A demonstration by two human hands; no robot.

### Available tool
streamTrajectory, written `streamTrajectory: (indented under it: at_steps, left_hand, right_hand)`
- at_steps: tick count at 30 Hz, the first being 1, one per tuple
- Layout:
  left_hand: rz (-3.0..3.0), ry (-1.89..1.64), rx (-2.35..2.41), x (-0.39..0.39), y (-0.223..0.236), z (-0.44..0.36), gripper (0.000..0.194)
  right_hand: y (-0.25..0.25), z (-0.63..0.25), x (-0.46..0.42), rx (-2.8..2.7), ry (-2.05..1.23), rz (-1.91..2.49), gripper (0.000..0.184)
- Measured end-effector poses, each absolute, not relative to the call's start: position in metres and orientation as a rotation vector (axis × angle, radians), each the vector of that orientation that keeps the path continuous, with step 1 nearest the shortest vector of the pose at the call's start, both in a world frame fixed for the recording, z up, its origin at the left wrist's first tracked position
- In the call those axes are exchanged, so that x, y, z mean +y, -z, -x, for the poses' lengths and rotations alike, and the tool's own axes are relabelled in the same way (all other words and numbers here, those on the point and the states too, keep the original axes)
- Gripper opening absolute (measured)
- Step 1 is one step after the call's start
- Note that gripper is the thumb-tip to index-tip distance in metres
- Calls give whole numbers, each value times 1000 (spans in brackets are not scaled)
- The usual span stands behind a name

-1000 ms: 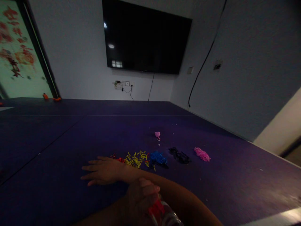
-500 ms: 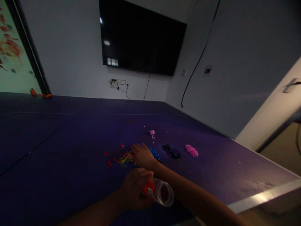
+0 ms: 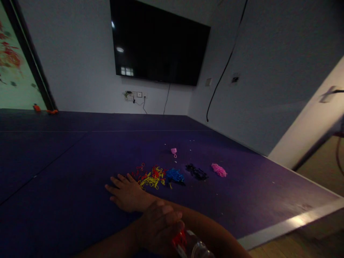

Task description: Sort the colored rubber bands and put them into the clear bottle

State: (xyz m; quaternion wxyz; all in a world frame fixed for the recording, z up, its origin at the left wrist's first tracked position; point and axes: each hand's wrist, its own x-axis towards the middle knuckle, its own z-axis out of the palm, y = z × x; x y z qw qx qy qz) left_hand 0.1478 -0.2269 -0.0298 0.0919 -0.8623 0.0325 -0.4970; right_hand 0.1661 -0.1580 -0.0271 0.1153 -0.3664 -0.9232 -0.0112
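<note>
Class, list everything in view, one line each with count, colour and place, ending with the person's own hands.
Flat rectangular screen: 1, black, far wall
Wall sockets: several, whitish, below screen
Long thin cable: 1, black, right wall
Small objects: 2, orange, far left
Broad flat surface: 1, purple, beneath bands
Looped bands: uncounted, yellow and red, beside right hand
Band piles: 3, blue, black, pink, rightward
Small looped item: 1, pink, behind piles
See-through jar: 1, clear, red inside, in left hand
Left hand: 1, gripping jar
Right hand: 1, spread on surface
</note>
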Motion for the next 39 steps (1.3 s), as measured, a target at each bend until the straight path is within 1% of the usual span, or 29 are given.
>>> streamTrajectory:
  at_steps: [4,8,12,15,17,19,24,27,30,34,36,39]
  left_hand:
    - [2497,1545,88,-225,29,-149,48]
    - [2526,1549,101,-224,33,-151,58]
    - [2534,1594,11,-224,32,-152,57]
    - [2534,1592,-4,-223,30,-151,57]
    - [2552,1568,9,-223,29,-150,56]
    - [2563,1542,27,-222,28,-150,56]
    - [2575,1534,23,-222,29,-149,58]
    - [2618,1579,-56,-220,32,-149,56]
    - [2656,1694,-412,-214,35,-150,52]
    - [2630,1905,-1210,-199,35,-153,41]
    - [2538,2050,-1528,-190,35,-154,42]
    - [2445,2198,-1717,-181,35,-154,47]
  right_hand:
    - [29,-181,-147,-2556,0,1394,45]
    - [26,-222,-138,-2389,58,1709,42]
    - [22,-266,-140,-2229,119,1942,41]
    - [16,-289,-146,-2096,99,2080,37]
    - [13,-296,-151,-2048,115,2074,39]
    - [13,-298,-157,-2104,142,1955,42]
    - [25,-292,-165,-2578,111,1440,44]
    - [28,-298,-158,-2553,127,1506,43]
    - [23,-314,-147,-2410,142,1651,43]
    - [12,-357,-138,-2086,131,1811,43]
    - [7,-392,-138,-1831,169,1930,44]
    - [7,-456,-146,-1409,268,2100,47]
